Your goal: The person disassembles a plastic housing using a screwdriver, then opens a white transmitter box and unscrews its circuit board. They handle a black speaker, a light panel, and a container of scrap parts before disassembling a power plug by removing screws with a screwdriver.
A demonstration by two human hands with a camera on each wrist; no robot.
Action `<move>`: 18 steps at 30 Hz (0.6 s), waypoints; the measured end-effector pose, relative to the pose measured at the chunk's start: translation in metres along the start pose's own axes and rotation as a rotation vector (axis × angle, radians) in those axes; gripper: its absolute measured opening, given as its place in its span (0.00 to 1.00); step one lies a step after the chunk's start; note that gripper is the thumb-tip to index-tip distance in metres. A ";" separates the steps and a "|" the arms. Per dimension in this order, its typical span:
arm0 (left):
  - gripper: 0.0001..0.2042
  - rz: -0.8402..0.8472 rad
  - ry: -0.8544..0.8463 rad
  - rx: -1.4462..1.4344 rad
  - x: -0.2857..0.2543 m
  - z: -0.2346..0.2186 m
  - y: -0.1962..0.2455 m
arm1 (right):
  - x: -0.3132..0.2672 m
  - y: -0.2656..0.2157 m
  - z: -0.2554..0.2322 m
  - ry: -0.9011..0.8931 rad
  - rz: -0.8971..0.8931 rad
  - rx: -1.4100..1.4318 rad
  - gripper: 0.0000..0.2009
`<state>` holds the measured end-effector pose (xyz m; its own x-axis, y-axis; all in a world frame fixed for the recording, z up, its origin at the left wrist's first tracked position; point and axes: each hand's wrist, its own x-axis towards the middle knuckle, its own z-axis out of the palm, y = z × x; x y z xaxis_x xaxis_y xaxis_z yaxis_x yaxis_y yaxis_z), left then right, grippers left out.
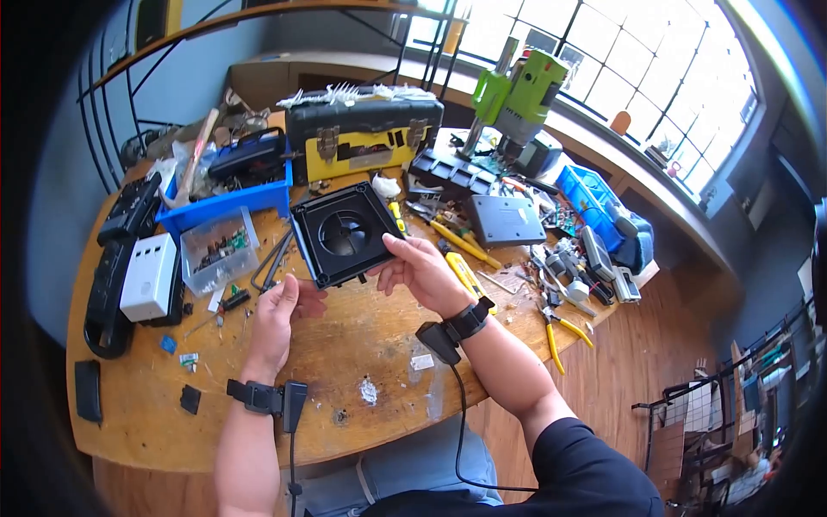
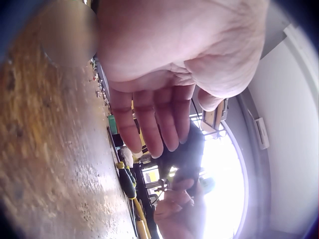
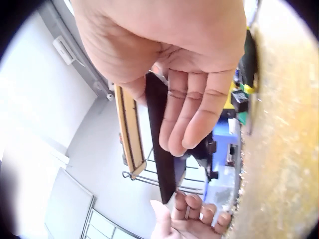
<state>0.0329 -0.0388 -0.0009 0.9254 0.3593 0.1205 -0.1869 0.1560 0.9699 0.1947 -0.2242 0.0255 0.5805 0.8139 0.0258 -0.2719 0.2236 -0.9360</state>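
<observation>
My right hand (image 1: 422, 271) pinches a black square plastic housing (image 1: 345, 231) at its near right corner, thumb on top and fingers underneath. The housing has a round recessed opening with spokes inside, and is held tilted above the wooden table (image 1: 336, 345). In the right wrist view the housing (image 3: 160, 134) shows edge-on between thumb and fingers. Near its lower left corner is my left hand (image 1: 280, 323), palm turned inward. The left wrist view shows the fingers (image 2: 148, 119) of that hand stretched out with nothing gripped.
A black and yellow toolbox (image 1: 362, 138) stands behind the housing, with a green drill press (image 1: 521, 95) to its right. At left are a blue bin (image 1: 228, 202), a clear parts box (image 1: 220, 254) and a white box (image 1: 149, 276). Pliers (image 1: 556, 332) lie at right.
</observation>
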 end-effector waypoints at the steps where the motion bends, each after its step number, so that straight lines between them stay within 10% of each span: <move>1: 0.23 0.010 -0.014 0.001 0.001 -0.001 0.001 | -0.001 -0.010 -0.004 0.018 -0.030 -0.009 0.16; 18: 0.19 0.006 0.110 -0.195 0.006 -0.012 0.001 | -0.131 -0.120 -0.208 1.074 -0.524 0.013 0.12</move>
<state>0.0346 -0.0256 -0.0016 0.8844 0.4576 0.0923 -0.2627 0.3245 0.9087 0.3105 -0.4694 0.0614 0.9663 -0.2410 0.0905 0.1849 0.4051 -0.8954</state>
